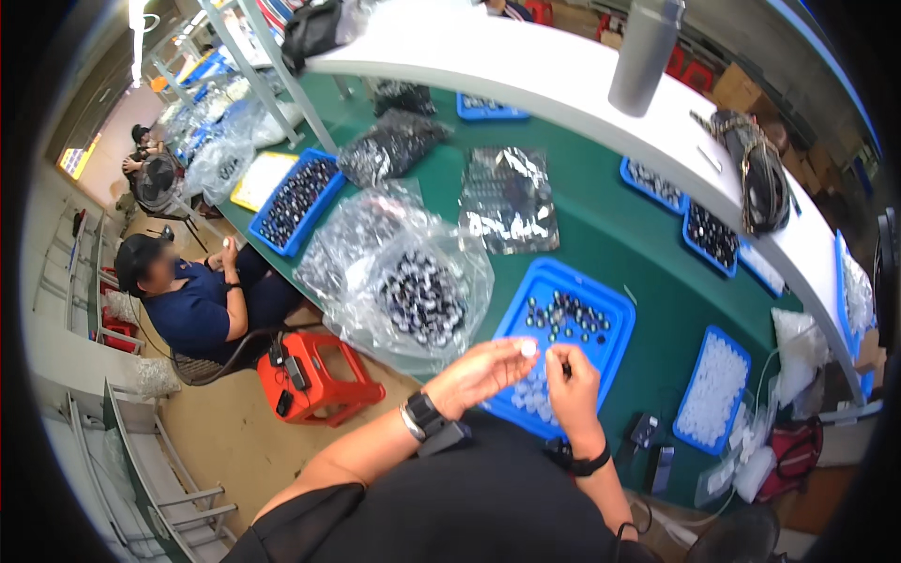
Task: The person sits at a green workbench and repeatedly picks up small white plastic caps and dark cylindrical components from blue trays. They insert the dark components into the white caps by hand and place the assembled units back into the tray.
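Over a blue tray (615, 324) both of my hands are raised close together. My left hand (479, 375) pinches a small white round piece (528, 347) at its fingertips. Beside it, my right hand (575, 392) is closed, thumb against fingers, around something small and dark that its fingers mostly cover. In the far half of the tray lie several dark shiny round pieces (568, 314). White translucent pieces (535, 394) are gathered in its near half, partly behind my hands.
An open plastic bag of black-and-white pieces (422, 296) lies left of the tray. A blue tray of white pieces (711, 389) is at right. Dark pieces fill another tray (298, 202). A white shelf (526, 66) spans the back. A seated person (202, 296) and red stool (324, 375) are left.
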`<state>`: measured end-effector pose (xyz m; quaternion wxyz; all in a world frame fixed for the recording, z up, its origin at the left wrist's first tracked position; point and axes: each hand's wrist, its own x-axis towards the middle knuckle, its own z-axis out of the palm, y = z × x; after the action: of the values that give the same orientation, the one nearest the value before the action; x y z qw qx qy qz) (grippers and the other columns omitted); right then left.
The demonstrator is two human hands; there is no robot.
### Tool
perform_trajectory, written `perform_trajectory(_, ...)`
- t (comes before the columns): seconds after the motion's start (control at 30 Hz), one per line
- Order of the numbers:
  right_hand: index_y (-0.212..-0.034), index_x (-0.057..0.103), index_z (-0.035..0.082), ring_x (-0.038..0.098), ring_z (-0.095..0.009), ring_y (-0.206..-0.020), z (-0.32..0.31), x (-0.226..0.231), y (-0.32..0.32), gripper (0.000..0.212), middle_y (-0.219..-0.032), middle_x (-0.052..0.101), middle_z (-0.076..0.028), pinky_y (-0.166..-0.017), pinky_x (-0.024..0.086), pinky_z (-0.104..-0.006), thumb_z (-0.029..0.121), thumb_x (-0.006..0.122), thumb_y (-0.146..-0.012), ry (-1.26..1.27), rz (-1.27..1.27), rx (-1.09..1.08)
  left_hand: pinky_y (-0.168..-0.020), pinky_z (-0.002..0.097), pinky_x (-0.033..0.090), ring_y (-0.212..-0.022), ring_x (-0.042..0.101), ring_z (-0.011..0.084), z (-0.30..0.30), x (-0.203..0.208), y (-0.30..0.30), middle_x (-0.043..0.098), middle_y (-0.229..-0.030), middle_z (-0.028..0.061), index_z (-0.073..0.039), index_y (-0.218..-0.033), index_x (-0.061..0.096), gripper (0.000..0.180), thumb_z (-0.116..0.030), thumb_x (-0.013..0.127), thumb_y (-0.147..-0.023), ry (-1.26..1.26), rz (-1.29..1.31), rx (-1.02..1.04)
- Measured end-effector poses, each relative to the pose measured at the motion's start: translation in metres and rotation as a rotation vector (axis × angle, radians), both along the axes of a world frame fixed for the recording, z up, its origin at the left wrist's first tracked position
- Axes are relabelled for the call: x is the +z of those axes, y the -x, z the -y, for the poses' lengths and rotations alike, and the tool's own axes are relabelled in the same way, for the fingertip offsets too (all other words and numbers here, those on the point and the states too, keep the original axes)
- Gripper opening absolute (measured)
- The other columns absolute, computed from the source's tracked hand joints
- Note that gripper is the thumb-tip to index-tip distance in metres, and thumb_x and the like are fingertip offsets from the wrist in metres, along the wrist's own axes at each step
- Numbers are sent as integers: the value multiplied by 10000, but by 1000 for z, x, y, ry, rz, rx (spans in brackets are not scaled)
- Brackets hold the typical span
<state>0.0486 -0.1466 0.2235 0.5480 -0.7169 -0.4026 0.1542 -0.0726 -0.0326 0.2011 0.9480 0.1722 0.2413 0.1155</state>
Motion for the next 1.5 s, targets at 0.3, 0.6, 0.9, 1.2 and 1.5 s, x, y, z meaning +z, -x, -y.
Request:
perform_trajectory(0.3,-792,615,0,494,-97,-496,7,14,-4,32,-621,560,-58,-456,374,-257,8,647,-791,7,57,-56,-773,248,517,-846,602,112,-3,10,-13,608,-974,57,22,-1153,524,258,-114,532,-934,10,-10,-44)
perform_trajectory(0.6,-741,603,24,453,-80,-438,3,8,-4,52,-537,520,-31,-425,344,-260,15,649,-762,69,111,-78,-812,264,514,-881,599,133,-8,2,-15,597,-994,73,27,-1166,513,261,-89,524,-932,35,32,-37)
perform_trajectory(0.9,-753,612,1,422,-34,-507,-2,6,-2,54,-576,518,2,-461,338,-223,28,647,-783,150,55,-53,-842,284,513,-911,600,165,-12,-3,-13,598,-1017,92,1,-1126,527,233,-108,552,-922,40,-8,11)
perform_trajectory(1.2,-717,607,28,478,-74,-452,-3,1,-3,55,-542,538,-33,-431,366,-249,29,653,-747,146,48,-57,-806,273,503,-904,587,150,-12,-3,-13,600,-1027,72,-27,-1142,532,252,-150,561,-925,14,-43,-24)
perform_trajectory(1.5,-758,624,2,411,-23,-514,2,2,-2,37,-577,509,19,-458,327,-217,27,636,-782,202,-4,-17,-798,269,501,-895,588,143,-8,-4,-13,601,-1028,69,-28,-1143,532,243,-139,553,-927,22,-62,-25)
